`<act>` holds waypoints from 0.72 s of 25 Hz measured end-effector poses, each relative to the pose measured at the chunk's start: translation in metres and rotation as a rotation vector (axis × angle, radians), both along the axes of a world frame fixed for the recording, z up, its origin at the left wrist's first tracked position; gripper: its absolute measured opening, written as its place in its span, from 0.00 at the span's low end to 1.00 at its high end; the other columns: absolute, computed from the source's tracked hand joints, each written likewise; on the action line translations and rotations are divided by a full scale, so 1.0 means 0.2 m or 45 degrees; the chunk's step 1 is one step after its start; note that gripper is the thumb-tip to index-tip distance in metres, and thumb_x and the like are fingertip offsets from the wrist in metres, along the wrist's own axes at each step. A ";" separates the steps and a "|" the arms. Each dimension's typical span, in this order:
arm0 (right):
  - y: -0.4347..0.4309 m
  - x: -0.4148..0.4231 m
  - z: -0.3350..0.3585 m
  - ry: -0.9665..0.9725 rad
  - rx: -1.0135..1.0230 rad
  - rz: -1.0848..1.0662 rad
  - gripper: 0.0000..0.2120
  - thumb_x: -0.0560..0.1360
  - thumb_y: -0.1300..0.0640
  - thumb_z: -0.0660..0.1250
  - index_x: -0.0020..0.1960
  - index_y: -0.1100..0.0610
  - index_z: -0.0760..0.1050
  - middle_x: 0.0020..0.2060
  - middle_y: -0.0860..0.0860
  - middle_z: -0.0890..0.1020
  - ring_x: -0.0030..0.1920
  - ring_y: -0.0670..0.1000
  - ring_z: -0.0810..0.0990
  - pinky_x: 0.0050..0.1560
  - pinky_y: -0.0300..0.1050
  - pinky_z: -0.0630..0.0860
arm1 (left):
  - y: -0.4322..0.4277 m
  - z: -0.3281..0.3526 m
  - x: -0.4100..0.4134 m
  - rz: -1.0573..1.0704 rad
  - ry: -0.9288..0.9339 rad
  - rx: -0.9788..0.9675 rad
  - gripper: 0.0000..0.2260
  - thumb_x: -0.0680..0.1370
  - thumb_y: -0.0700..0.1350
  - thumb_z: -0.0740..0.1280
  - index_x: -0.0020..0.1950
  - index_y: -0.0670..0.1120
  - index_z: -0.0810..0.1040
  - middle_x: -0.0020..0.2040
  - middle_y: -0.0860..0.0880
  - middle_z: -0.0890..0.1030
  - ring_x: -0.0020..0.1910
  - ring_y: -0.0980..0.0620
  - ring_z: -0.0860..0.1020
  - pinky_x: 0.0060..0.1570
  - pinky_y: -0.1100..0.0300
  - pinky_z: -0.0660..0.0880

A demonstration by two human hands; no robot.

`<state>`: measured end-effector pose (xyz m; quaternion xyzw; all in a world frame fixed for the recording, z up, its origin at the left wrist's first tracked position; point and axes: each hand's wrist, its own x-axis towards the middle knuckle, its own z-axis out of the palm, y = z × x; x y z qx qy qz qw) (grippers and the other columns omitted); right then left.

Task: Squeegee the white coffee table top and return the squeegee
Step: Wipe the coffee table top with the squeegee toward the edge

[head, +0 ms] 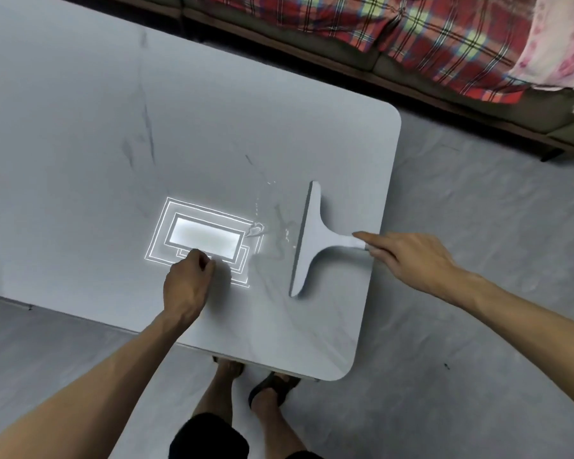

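The coffee table (212, 111) runs out of view past the left and top edges. The right hand (408, 256) covers the end of the squeegee (312, 240) handle. Under the table's near corner, one sandalled foot (227, 369) is half hidden.

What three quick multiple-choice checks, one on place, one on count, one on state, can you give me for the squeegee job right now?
1. Where does the pale grey T-shaped squeegee lie?
A. On the floor
B. Near the right end of the white marble-look coffee table top
C. On the sofa

2. How many hands are over the table?
A. None
B. One
C. Two

3. What is the right hand doing?
A. Touching the squeegee handle
B. Resting on the plaid red blanket
C. Lifting the table

Answers: 1 B, the blade sits flat near the rounded right edge; 2 C, the left hand is curled on the top and the right is at the handle; 3 A, its fingers meet the handle end.
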<state>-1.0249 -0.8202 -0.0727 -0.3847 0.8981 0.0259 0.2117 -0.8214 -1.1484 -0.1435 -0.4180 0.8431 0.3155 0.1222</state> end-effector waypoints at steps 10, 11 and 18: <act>-1.10 -0.89 -0.16 -0.296 -0.414 -0.900 0.16 0.80 0.53 0.48 0.65 0.47 0.65 0.51 0.56 0.77 0.44 0.58 0.74 0.31 0.41 0.65 | -0.28 -0.18 -0.54 -0.399 -0.070 0.056 0.12 0.74 0.40 0.68 0.56 0.38 0.75 0.62 0.37 0.72 0.59 0.37 0.72 0.59 0.44 0.72; -1.21 -0.98 -0.20 -0.295 -0.430 -0.959 0.21 0.80 0.54 0.48 0.71 0.47 0.62 0.54 0.56 0.75 0.45 0.56 0.72 0.29 0.40 0.61 | -0.30 -0.20 -0.57 -0.419 -0.109 0.069 0.14 0.74 0.41 0.68 0.58 0.38 0.74 0.64 0.36 0.70 0.62 0.36 0.71 0.61 0.43 0.71; -1.45 -0.95 -0.28 -0.161 -0.179 -0.765 0.27 0.78 0.62 0.51 0.76 0.52 0.57 0.65 0.60 0.74 0.61 0.66 0.73 0.51 0.53 0.73 | -0.35 -0.23 -0.66 -0.473 -0.346 0.188 0.23 0.74 0.44 0.66 0.68 0.39 0.70 0.72 0.34 0.61 0.70 0.33 0.65 0.68 0.42 0.67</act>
